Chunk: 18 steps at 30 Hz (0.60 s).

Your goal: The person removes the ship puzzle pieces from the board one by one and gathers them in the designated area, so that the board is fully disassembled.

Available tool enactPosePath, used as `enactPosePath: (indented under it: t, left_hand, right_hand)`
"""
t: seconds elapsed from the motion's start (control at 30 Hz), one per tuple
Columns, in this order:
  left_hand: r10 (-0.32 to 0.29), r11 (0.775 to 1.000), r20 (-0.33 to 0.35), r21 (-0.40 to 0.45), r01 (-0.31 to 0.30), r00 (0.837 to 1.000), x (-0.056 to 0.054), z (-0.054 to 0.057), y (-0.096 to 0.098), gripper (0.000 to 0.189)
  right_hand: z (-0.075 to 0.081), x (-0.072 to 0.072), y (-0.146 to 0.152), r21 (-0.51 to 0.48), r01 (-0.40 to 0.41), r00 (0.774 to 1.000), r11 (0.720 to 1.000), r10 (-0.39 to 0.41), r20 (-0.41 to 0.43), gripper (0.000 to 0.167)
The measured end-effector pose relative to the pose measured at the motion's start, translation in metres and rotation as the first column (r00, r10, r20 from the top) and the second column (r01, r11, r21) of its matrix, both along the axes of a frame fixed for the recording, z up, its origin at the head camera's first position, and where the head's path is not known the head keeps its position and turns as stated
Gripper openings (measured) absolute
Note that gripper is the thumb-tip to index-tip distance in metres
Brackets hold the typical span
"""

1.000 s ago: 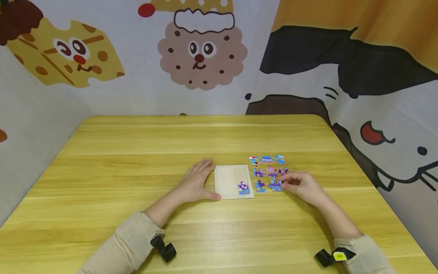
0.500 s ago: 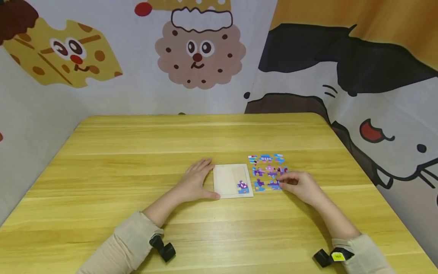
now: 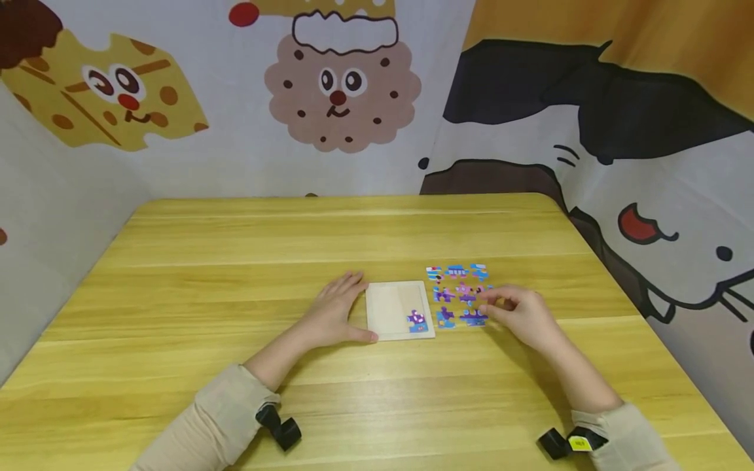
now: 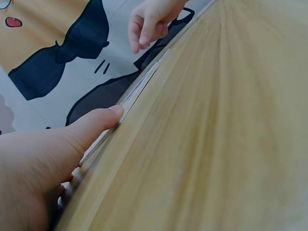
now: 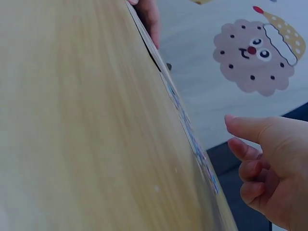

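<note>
A square, pale wooden puzzle tray (image 3: 385, 309) lies flat on the table, with a purple-and-blue jigsaw piece (image 3: 417, 322) in its near right corner. My left hand (image 3: 337, 315) rests at the tray's left side, fingers spread and fairly straight, the thumb (image 4: 103, 119) touching its near edge. To the right of the tray lie several loose jigsaw pieces (image 3: 446, 318) in rough rows. My right hand (image 3: 524, 315) hovers over the right side of these pieces. In the right wrist view its thumb (image 5: 245, 126) and loosely bent fingers are apart, with nothing between them.
The wood-grain table (image 3: 235, 235) runs back to a curtain (image 3: 230, 170) printed with cartoon figures. Small black wrist cameras are strapped over both sleeves, one on the left (image 3: 287, 433) and one on the right (image 3: 554, 445).
My right hand has lifted slightly off the near right pieces, its fingertips shifting a little toward the far side. The left hand and the tray hold their place.
</note>
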<state>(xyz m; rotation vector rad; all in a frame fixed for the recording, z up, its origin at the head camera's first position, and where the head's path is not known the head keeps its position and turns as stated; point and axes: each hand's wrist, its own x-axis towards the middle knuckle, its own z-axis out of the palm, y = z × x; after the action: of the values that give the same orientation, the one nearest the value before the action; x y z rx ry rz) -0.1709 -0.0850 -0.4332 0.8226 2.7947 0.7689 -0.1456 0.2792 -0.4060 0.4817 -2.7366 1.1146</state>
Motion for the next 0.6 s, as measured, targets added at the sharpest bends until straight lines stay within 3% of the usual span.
enactPosePath:
  t: [0.27,0.6]
  left_hand:
    - [0.000,1.000,-0.004,0.012,0.000,1.000,0.001,-0.001,0.001,0.109]
    - [0.003,1.000,0.002,0.004,-0.003,1.000,0.002,0.002,0.000,0.108]
  right_hand:
    - [0.005,0.005,-0.019,-0.020,-0.048,0.998,0.999,0.047,-0.033,0.020]
    - [0.001,0.005,-0.044,-0.020,-0.127,0.991,0.992,0.127,0.044,0.020]
